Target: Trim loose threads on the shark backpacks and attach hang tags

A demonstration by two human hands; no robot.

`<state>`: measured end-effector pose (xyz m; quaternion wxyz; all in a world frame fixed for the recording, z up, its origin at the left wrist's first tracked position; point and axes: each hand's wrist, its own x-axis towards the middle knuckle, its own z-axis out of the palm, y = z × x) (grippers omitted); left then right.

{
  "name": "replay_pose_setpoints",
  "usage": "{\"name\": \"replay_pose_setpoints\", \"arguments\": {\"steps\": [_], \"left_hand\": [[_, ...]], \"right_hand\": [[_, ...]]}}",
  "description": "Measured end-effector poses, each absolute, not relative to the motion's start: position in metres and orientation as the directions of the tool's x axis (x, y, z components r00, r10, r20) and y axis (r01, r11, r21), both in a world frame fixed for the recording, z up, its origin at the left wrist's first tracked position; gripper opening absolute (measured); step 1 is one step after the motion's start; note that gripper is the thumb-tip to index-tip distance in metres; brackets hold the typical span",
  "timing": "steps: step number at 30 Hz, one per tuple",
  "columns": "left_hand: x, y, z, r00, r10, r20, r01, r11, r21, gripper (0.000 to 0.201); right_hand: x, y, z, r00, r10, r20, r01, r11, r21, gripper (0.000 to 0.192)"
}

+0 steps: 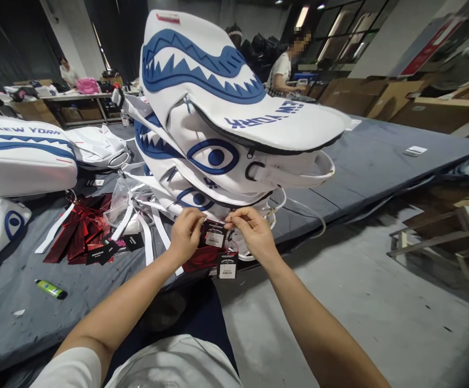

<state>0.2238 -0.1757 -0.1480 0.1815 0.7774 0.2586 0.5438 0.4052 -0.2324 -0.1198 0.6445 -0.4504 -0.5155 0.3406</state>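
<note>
Both hands are pinched close together in front of a stack of white bags with blue teeth and eye designs. My left hand is closed at the upper left of a black hang tag bearing a white barcode label. My right hand pinches the thin red string of the tag, its fingertips just right of the tag's top. A second black hang tag dangles lower down, below my right hand. Shiny red material lies behind the tags. The exact grip of my left fingertips is partly hidden.
On the grey-covered table lie a pile of red foil pieces with black tags, clear plastic, a green tube and more white bags. Cardboard boxes stand at right. A person works behind.
</note>
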Motion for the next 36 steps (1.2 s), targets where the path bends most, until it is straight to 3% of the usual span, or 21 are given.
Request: {"name": "replay_pose_setpoints", "arguments": {"steps": [3, 6, 9, 18, 22, 27, 32, 36], "left_hand": [[0.213, -0.179, -0.158, 0.256, 0.74, 0.622, 0.223, -0.672, 0.706, 0.018], [0.211, -0.184, -0.169, 0.431, 0.738, 0.52, 0.136, -0.623, 0.771, 0.028], [0.216, -0.189, -0.175, 0.511, 0.677, 0.53, 0.087, -0.654, 0.752, 0.031], [0.229, -0.186, -0.16, 0.483, 0.537, 0.691, -0.029, -0.779, 0.626, 0.016], [0.235, -0.188, -0.148, 0.416, 0.554, 0.721, -0.071, -0.771, 0.633, 0.017], [0.241, -0.191, -0.14, 0.503, 0.588, 0.634, -0.2, -0.634, 0.747, 0.024], [0.24, -0.183, -0.143, 0.466, 0.661, 0.589, -0.106, -0.619, 0.779, 0.024], [0.236, -0.174, -0.144, 0.445, 0.657, 0.608, 0.012, -0.683, 0.73, 0.02]], "right_hand": [[0.404, -0.233, -0.122, 0.25, 0.892, 0.376, 0.029, 0.381, -0.924, 0.032], [0.404, -0.233, -0.123, 0.264, 0.886, 0.382, 0.044, 0.385, -0.922, 0.032], [0.404, -0.233, -0.124, 0.27, 0.882, 0.387, 0.062, 0.385, -0.921, 0.032], [0.404, -0.235, -0.122, 0.268, 0.87, 0.414, 0.121, 0.396, -0.91, 0.026], [0.406, -0.234, -0.123, 0.25, 0.869, 0.428, 0.177, 0.393, -0.902, 0.022], [0.407, -0.232, -0.123, 0.218, 0.86, 0.461, 0.254, 0.406, -0.878, 0.016], [0.409, -0.235, -0.117, 0.159, 0.86, 0.484, 0.354, 0.408, -0.842, 0.015], [0.411, -0.236, -0.11, 0.033, 0.819, 0.572, 0.527, 0.472, -0.707, 0.012]]}}
